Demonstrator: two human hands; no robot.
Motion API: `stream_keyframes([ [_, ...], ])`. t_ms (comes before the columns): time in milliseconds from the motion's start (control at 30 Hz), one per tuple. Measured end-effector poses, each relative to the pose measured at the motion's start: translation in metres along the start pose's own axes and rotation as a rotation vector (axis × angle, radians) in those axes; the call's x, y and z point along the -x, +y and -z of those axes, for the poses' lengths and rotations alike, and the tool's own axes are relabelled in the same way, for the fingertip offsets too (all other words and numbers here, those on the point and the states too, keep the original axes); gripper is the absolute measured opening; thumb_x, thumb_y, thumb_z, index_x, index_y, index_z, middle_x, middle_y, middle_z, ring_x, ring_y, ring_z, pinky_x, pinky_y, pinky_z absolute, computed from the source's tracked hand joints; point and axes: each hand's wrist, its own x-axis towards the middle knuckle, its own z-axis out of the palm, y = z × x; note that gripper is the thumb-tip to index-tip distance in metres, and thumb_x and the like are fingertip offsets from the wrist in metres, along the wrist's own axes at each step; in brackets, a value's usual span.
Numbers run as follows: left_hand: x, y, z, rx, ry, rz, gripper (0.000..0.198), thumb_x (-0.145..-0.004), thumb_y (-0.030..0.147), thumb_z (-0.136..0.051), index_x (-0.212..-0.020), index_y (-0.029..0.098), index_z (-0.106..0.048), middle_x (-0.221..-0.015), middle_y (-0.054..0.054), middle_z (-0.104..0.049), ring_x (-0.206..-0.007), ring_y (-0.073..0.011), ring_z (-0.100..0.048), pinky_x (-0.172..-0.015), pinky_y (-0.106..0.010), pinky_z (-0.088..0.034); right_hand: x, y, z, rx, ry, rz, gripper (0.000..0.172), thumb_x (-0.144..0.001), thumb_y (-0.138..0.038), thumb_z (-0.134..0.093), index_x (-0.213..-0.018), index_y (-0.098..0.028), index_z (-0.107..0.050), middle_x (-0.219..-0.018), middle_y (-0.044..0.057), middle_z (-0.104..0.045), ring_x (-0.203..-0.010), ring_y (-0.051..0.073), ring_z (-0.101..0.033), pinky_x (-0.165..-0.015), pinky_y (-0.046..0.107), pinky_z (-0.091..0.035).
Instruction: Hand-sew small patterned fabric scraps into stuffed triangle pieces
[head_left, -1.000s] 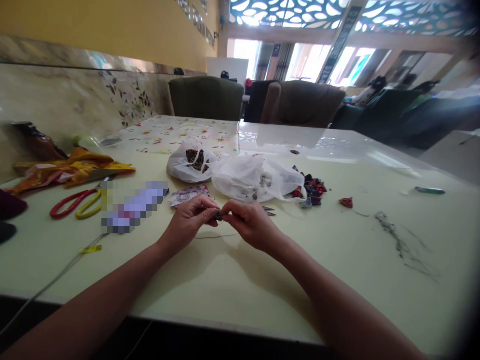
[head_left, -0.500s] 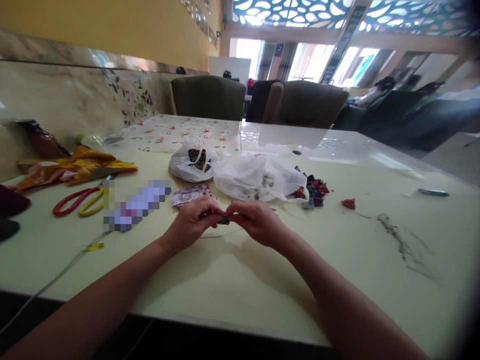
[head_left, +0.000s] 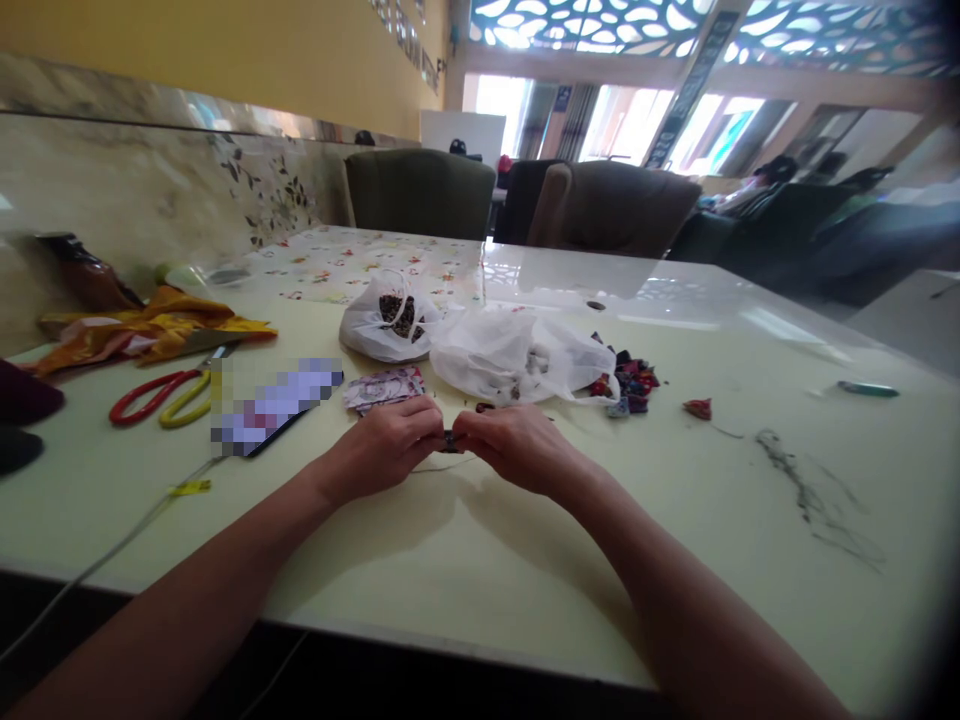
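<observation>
Along the left edge of the glossy, pale-yellow tabletop lies crumpled orange-yellow cloth, soft and folded. Just nearer are scissors with one red and one yellow plastic loop handle. A thin grey cable with a yellow tag runs toward the near edge.

At the middle of the tabletop, a little toward the near edge, the left hand is curled closed, fingertips pinching a small dark piece. The right hand pinches the same piece from the other side. The piece sits just above the tabletop, between the two thumbs (too small and too covered to tell its long axis or which way it points).

Beyond the hands are flat printed fabric cut-outs, a small knotted white plastic bag of dark bits, and a larger, crinkled, translucent bag. Right of that lie a heap of dark red and blue fabric scraps and one red scrap. A wispy tangle of dark thread lies toward the right edge.
</observation>
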Motion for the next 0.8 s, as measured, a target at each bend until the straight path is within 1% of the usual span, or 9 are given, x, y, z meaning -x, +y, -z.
stream_keyframes([
  [100,-0.0001,0.0006,-0.0015,0.039,0.032,0.02,0.011,-0.092,0.017,-0.053,-0.083,0.02,-0.059,-0.088,-0.005,-0.066,-0.081,-0.017,-0.061,-0.075,-0.028,-0.047,-0.0001,-0.0012,-0.0006,0.035,-0.006,-0.032,0.015,-0.093,-0.023,-0.049,-0.086,-0.019,-0.062,-0.069,0.003,-0.065,-0.055,0.011,-0.04,-0.056,0.027,-0.017],
  [200,0.0001,0.0019,-0.0033,0.045,0.082,0.033,0.009,-0.088,0.015,-0.058,-0.08,0.019,-0.058,-0.086,-0.004,-0.067,-0.079,-0.0163,-0.062,-0.073,-0.028,-0.047,0.0004,-0.0001,-0.0026,0.006,0.028,-0.026,0.016,-0.092,-0.025,-0.049,-0.084,-0.018,-0.06,-0.068,0.003,-0.063,-0.054,0.011,-0.039,-0.056,0.027,-0.017],
  [300,0.0001,0.0033,-0.005,0.039,0.126,0.016,0.011,-0.086,0.014,-0.06,-0.077,0.019,-0.057,-0.085,-0.004,-0.068,-0.077,-0.0153,-0.063,-0.073,-0.027,-0.048,0.001,0.0013,-0.0055,-0.048,0.078,-0.008,0.014,-0.09,-0.026,-0.05,-0.082,-0.019,-0.059,-0.063,0.0,-0.058,-0.052,0.009,-0.037,-0.055,0.028,-0.016],
  [400,0.0,0.0045,-0.0066,0.014,0.163,-0.028,0.014,-0.085,0.012,-0.06,-0.075,0.019,-0.055,-0.084,-0.003,-0.067,-0.077,-0.0148,-0.063,-0.074,-0.027,-0.049,0.0008,0.0001,-0.0082,-0.112,0.115,-0.022,0.014,-0.088,-0.028,-0.053,-0.079,-0.019,-0.058,-0.057,-0.003,-0.051,-0.049,0.008,-0.034,-0.055,0.027,-0.017],
  [600,0.0004,0.0049,-0.0089,-0.008,0.215,-0.077,0.017,-0.084,0.009,-0.059,-0.074,0.02,-0.051,-0.085,-0.003,-0.066,-0.079,-0.0139,-0.064,-0.073,-0.025,-0.049,-0.0013,-0.0059,-0.0093,-0.301,0.165,-0.095,0.009,-0.082,-0.021,-0.057,-0.073,-0.018,-0.053,-0.055,-0.006,-0.044,-0.051,0.007,-0.035,-0.053,0.024,-0.021],
  [700,0.0009,0.0033,-0.0091,-0.002,0.236,-0.098,0.018,-0.084,0.008,-0.06,-0.075,0.019,-0.051,-0.084,-0.003,-0.066,-0.081,-0.0138,-0.064,-0.073,-0.025,-0.05,-0.002,-0.004,-0.0088,-0.365,0.2,-0.124,0.003,-0.082,-0.02,-0.059,-0.083,-0.018,-0.057,-0.056,-0.007,-0.042,-0.051,0.007,-0.035,-0.052,0.022,-0.023],
  [767,0.0009,0.0024,-0.0091,0.008,0.247,-0.107,0.017,-0.085,0.008,-0.062,-0.076,0.019,-0.052,-0.086,-0.003,-0.067,-0.081,-0.0137,-0.064,-0.074,-0.025,-0.05,-0.0023,-0.0013,-0.0089,-0.395,0.217,-0.141,0.01,-0.083,-0.022,-0.061,-0.091,-0.018,-0.06,-0.054,-0.008,-0.041,-0.05,0.007,-0.034,-0.051,0.022,-0.023],
  [800,0.0009,0.0022,-0.0091,0.017,0.253,-0.11,0.016,-0.085,0.009,-0.062,-0.076,0.019,-0.052,-0.087,-0.003,-0.067,-0.082,-0.0136,-0.064,-0.074,-0.025,-0.05,-0.0023,-0.0001,-0.0091,-0.412,0.219,-0.14,0.01,-0.083,-0.024,-0.061,-0.091,-0.017,-0.061,-0.054,-0.009,-0.04,-0.049,0.007,-0.034,-0.051,0.022,-0.024],
])
